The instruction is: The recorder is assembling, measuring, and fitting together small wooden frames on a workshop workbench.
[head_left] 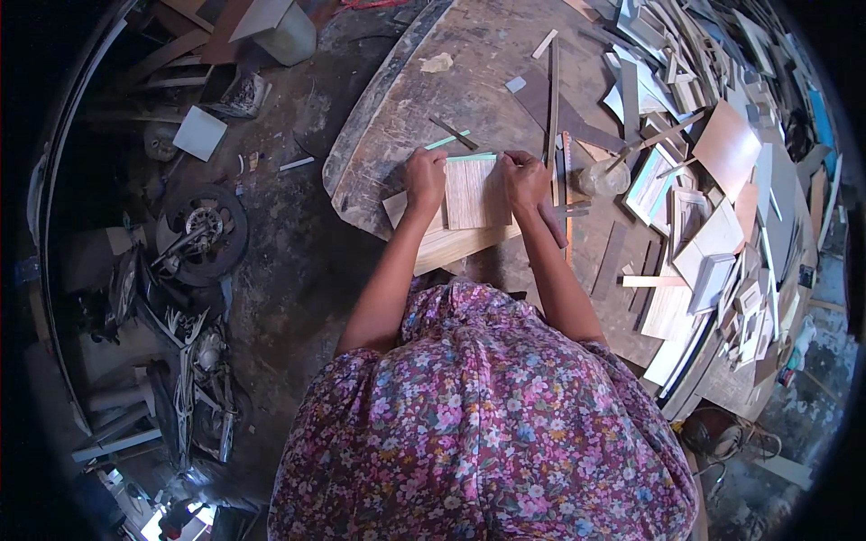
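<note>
Near the front of a worn workbench, a wood-grain panel lies between my hands. A thin pale green strip runs along its far edge. At the strip's left end, the fingers of my left hand are closed on it. My right hand pinches its other end near the panel's far right corner. Other light wood boards lie beneath the panel. Just right of my right wrist rests a hammer with a brown handle. Beyond the panel, a dark narrow strip crosses a second green strip.
A clear container with a stick in it stands right of the hammer, by an orange ruler-like strip. Frames and offcuts pile up on the bench's right side. Motorcycle parts lie on the floor at left.
</note>
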`<state>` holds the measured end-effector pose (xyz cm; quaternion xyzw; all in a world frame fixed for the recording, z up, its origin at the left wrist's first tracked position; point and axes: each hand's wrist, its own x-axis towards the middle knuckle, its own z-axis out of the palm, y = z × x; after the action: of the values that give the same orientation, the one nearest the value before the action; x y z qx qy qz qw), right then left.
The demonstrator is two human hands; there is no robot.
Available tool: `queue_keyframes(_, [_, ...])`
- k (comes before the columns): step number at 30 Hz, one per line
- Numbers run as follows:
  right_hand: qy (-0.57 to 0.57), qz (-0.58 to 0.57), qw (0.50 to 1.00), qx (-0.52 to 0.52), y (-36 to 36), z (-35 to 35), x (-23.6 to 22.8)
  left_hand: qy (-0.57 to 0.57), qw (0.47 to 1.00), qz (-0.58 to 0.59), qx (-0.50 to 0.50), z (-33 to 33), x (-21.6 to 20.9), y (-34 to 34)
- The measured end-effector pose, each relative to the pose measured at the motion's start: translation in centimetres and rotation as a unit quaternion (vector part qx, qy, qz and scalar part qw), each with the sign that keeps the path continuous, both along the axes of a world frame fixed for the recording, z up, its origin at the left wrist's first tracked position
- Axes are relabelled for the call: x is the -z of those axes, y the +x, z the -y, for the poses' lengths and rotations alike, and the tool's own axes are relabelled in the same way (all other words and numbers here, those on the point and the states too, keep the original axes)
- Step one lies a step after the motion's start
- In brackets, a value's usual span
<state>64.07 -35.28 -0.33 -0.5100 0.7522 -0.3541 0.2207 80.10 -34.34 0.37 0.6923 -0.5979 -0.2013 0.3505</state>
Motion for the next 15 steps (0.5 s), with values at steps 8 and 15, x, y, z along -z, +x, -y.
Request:
queue_keyframes(8, [-0.030,-0.015,0.999,-0.037,-0.25,-0.33,0.12,-0.036,0.998,0.028,0.031,-0.19,0.12,0.42])
queue_keyframes(15, [-0.038,0.018,0.998,-0.038,-0.43,-0.41,0.50,-0.033,0.998,0.030,0.044,-0.37,-0.07,0.15])
